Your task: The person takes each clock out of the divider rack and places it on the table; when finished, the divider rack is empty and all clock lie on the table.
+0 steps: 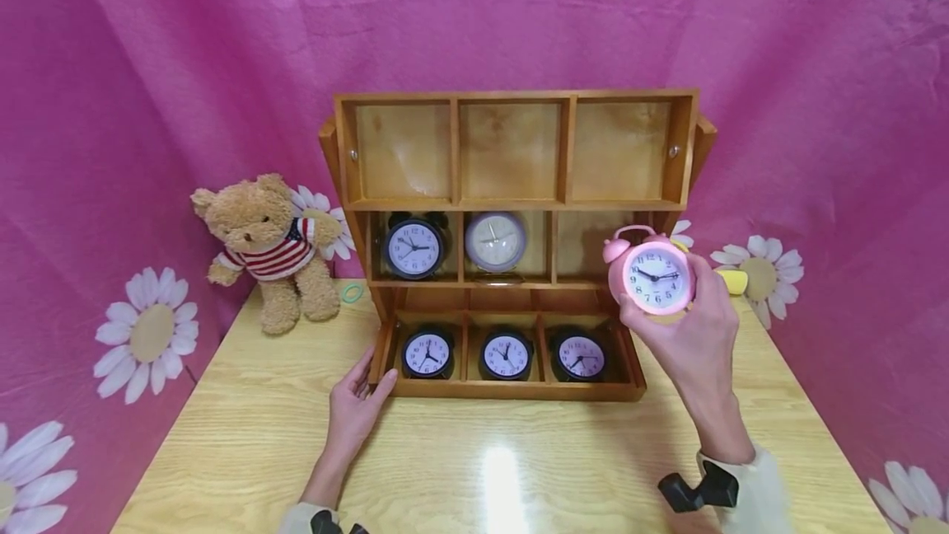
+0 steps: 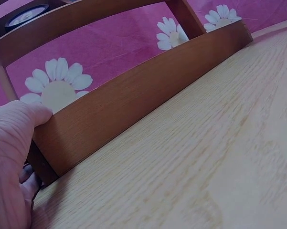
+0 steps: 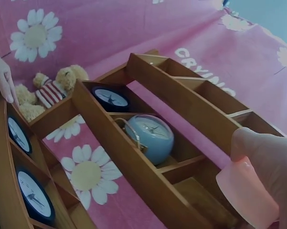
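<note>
My right hand (image 1: 700, 328) grips a pink twin-bell alarm clock (image 1: 658, 277), its white face toward the head camera, in front of the middle tier's right end. In the right wrist view, the pink clock (image 3: 248, 193) is close to that tier's bare right compartment (image 3: 196, 195). My left hand (image 1: 356, 414) holds the lower left corner of the tiered wooden shelf (image 1: 511, 392), thumb over the front board's edge and fingers round the side. A black clock (image 1: 413, 248) and a pale blue clock (image 3: 155, 140) stand in the middle tier.
Three black clocks, among them the left one (image 1: 427, 354), sit in the bottom tier. The top tier (image 1: 511, 151) has three bare compartments. A teddy bear (image 1: 267, 245) leans at the left near a green ring (image 1: 352, 293). A yellow object (image 1: 734, 281) shows behind my right hand.
</note>
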Action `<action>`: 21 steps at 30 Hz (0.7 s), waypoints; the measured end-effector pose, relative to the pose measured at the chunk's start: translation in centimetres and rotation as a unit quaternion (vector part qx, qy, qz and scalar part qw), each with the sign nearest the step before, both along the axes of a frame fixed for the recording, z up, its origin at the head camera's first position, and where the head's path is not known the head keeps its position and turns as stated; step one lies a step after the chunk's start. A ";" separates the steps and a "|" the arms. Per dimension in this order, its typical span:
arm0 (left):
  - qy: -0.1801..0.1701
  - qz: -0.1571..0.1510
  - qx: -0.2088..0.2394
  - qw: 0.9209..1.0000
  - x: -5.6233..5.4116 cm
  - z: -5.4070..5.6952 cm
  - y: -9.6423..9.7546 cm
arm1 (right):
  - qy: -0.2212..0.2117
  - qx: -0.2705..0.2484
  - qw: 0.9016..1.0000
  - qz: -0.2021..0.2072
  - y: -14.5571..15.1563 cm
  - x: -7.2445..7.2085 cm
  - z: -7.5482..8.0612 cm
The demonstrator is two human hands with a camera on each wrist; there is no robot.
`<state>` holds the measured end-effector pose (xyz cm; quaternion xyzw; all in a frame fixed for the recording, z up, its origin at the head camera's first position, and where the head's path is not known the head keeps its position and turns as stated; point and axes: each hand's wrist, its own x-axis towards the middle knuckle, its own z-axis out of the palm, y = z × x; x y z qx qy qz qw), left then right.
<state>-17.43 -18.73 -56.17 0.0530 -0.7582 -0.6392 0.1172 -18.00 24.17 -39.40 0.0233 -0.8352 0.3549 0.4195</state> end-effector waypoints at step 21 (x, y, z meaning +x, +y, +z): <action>0.005 -0.004 -0.006 1.000 -0.1 -0.2 0.0 | -0.030 0.004 0.998 -0.060 5.4 3.2 -3.6</action>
